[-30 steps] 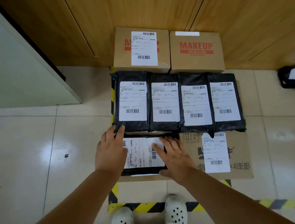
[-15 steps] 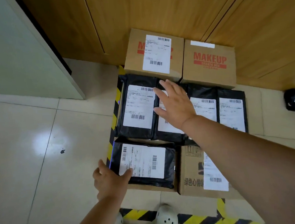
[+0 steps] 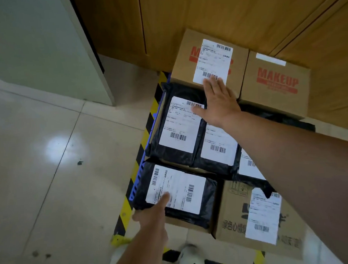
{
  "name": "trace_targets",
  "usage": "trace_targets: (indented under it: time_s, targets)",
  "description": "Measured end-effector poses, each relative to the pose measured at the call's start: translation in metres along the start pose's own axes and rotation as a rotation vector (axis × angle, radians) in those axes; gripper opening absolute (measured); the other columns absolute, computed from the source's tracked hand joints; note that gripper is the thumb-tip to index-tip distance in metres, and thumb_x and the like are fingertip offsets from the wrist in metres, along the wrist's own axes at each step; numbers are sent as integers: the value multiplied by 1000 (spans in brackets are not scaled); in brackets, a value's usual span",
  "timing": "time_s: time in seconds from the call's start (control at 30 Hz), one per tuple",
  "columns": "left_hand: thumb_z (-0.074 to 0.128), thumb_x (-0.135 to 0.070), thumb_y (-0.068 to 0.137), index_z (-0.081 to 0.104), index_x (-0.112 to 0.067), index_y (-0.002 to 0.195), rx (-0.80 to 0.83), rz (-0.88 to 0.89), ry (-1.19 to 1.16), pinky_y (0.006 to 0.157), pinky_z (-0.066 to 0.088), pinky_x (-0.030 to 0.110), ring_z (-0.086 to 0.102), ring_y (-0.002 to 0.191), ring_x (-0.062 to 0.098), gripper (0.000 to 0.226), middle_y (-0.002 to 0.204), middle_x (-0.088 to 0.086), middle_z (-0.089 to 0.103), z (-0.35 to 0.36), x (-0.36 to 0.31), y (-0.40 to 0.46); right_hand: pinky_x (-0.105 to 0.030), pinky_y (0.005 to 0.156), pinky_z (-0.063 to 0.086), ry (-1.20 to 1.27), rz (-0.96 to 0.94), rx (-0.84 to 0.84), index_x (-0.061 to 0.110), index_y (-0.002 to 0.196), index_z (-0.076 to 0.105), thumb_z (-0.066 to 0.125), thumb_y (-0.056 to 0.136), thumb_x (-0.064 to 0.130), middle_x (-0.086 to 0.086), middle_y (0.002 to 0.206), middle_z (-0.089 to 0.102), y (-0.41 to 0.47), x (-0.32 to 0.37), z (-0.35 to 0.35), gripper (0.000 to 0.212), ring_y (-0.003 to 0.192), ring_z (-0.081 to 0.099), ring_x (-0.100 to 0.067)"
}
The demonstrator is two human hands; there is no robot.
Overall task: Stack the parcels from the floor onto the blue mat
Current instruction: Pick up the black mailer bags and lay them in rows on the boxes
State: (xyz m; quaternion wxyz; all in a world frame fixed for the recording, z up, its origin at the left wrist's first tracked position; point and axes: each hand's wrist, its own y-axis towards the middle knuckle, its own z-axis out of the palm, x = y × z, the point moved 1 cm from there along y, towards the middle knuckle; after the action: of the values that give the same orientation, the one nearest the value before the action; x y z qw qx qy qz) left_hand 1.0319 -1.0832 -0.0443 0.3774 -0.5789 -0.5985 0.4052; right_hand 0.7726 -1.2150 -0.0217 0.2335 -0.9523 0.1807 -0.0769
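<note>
Parcels (image 3: 177, 129) lie packed on the blue mat (image 3: 139, 179) — right hand (image 3: 217, 102) flat, fingers spread, over the far row; left hand (image 3: 153, 218) nearer, fingers extended on the front black parcel (image 3: 175, 193), its long axis crosswise.

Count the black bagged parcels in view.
5: near-left parcel under the left hand; a row beyond of far-left, second, third, and fourth mostly hidden behind the right arm.
</note>
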Motion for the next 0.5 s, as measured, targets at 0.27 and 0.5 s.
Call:
trace_targets:
  time_s: [0.27,0.5]
  targets:
    - [83,-26,70,26,-11,140,19,125,-72,103,40,53,45,122,37,91,131,14,49,5,6,-4,-45,120,0,-23,2,-34,17,152,-9,40,89,64,-3,159,-16,0,2,4,92,146,-15,-24]
    - [83,-28,69,30,-10,138,53,144,-109,101,43,49,51,113,32,89,126,12,54,6,7,2,-45,120,-1,-37,-10,-48,17,151,-9,44,88,62,-4,159,-15,-6,3,9,94,146,-14,-25]
